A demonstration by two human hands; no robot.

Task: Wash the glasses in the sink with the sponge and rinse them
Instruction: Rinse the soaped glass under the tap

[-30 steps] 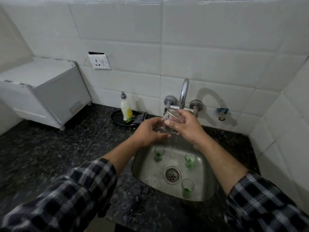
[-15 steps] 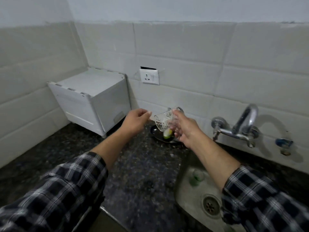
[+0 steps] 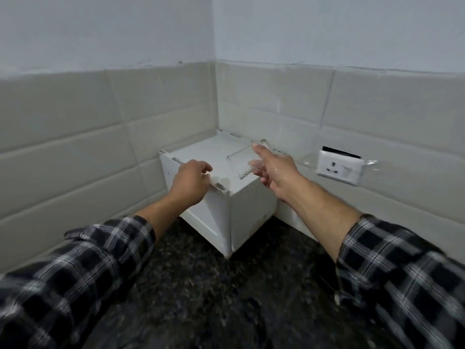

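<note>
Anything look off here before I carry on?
The socket leaves a dark gap open along its top edge, as if set low in its cutout. Nothing else: the right hand holds the glass tilted over the box.

Both arms reach forward, forearms bare below pushed-up black-and-white plaid sleeves (image 3: 88,260). My left hand (image 3: 191,182) is palm down with knuckles up and fingers curled; can't tell if it grips anything. My right hand (image 3: 275,172) is a bit higher and holds a clear drinking glass (image 3: 239,163) tipped sideways, index finger straight along its top, thumb and other fingers underneath. Hands near, not touching.
</note>
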